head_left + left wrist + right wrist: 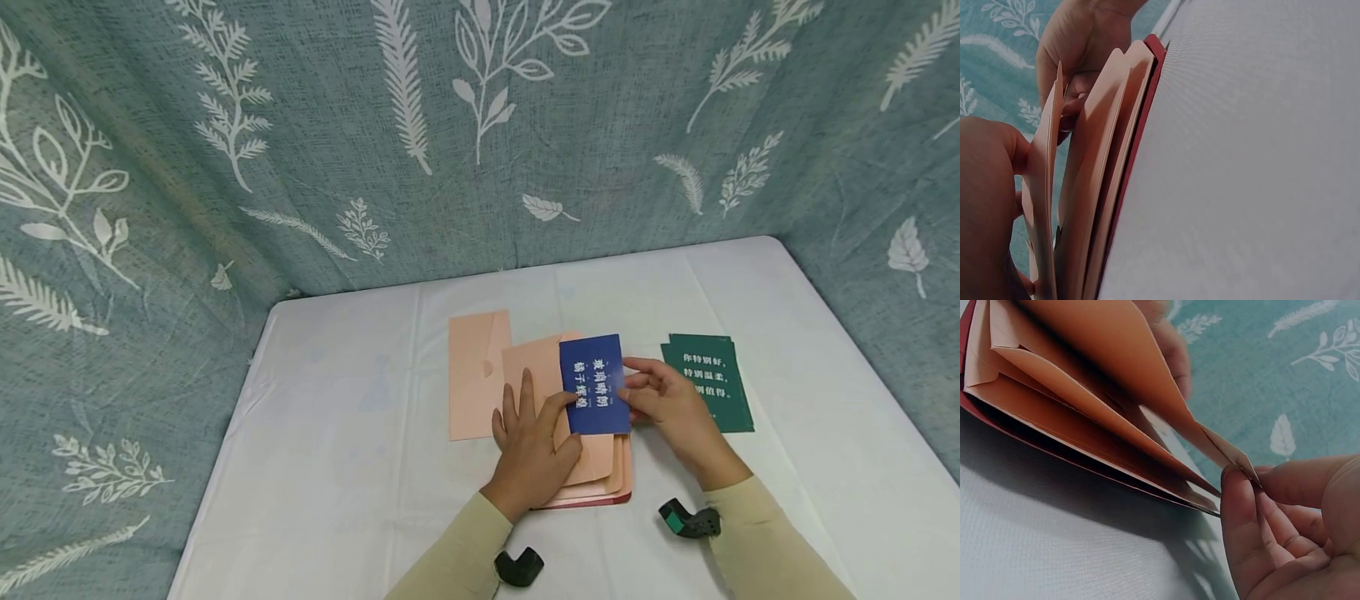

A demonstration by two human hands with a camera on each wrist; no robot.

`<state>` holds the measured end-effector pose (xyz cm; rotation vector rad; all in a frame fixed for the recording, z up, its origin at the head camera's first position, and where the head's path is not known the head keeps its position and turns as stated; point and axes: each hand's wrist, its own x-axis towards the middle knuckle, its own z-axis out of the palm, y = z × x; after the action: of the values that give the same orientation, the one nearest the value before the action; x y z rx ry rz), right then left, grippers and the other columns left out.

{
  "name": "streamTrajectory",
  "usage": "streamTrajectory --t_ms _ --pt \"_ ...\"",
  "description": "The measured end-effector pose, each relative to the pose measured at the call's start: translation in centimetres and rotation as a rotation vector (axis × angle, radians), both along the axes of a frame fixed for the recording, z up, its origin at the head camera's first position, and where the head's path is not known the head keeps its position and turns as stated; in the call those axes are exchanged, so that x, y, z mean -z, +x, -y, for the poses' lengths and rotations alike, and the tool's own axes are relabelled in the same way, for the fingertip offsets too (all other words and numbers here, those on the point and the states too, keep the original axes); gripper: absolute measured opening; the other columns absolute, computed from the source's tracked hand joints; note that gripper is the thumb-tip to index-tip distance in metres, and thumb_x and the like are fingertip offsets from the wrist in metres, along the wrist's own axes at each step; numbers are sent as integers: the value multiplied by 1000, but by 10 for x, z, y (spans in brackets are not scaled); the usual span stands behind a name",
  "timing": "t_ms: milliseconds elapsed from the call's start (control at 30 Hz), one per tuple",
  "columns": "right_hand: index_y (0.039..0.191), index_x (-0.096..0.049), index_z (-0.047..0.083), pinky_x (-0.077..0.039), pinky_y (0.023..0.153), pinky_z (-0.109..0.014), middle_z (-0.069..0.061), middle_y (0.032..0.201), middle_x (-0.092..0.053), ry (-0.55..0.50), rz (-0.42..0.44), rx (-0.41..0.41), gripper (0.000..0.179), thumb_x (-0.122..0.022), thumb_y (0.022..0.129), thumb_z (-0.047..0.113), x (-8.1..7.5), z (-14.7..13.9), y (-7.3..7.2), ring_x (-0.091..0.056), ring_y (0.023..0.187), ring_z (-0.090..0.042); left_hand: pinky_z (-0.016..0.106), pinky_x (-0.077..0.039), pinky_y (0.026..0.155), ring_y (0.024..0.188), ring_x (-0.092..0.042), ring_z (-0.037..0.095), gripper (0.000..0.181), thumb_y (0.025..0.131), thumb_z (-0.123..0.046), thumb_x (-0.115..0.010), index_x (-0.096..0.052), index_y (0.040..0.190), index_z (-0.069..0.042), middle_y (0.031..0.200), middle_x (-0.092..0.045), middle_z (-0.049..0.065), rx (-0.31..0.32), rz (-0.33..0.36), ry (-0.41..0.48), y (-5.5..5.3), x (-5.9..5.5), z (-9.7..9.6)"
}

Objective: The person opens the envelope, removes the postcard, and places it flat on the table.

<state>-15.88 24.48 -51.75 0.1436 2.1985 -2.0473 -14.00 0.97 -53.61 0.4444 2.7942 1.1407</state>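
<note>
A blue card (596, 354) with white characters lies over the upper right part of a stack of peach paper envelopes (528, 358). My left hand (534, 454) rests on the top envelope with fingers spread, its index finger touching the card's left edge and its thumb near the lower edge. With thumb and fingers, my right hand (678, 412) pinches the card's right edge. In the right wrist view, the pinching fingers (1241, 506) hold a thin edge beside the raised top envelope (1141, 356). The card's printed face is hidden in both wrist views.
Under the envelopes shows a red cover (1138, 137). Another peach envelope (468, 375) lies flat to the left. Green cards (705, 350) with white characters lie right of my right hand, partly covered by it. A white cloth (337, 417) covers the table; patterned curtains (337, 150) surround it.
</note>
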Motion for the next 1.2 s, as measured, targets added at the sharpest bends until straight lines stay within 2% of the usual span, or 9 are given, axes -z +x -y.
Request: streamTrajectory --t_ms 467,933,1200 --pt "148 -57 -6 -61 79 -29 -22 125 -65 28 12 58 45 -67 106 4 -2 -7 -1 -68 97 -17 79 1 116 161 6 51 56 95 -31 -56 -59 151 -28 181 -3 17 1 -7 6 -1 2 0" --pt "144 -58 -8 -60 78 -28 -14 121 -67 20 19 117 43 -71 105 4 -4 -12 2 -68 94 -13 78 3 116 162 8 47 52 96 -33 -55 -60 147 -30 181 -2 16 8 -3 26 -1 1 3" --pt "143 -59 -7 -60 78 -28 -16 124 -67 55 -6 130 40 -69 107 6 0 -17 3 -67 96 -13 79 2 116 162 7 49 52 94 -32 -55 -60 146 -29 181 -3 17 11 -8 34 0 4 2"
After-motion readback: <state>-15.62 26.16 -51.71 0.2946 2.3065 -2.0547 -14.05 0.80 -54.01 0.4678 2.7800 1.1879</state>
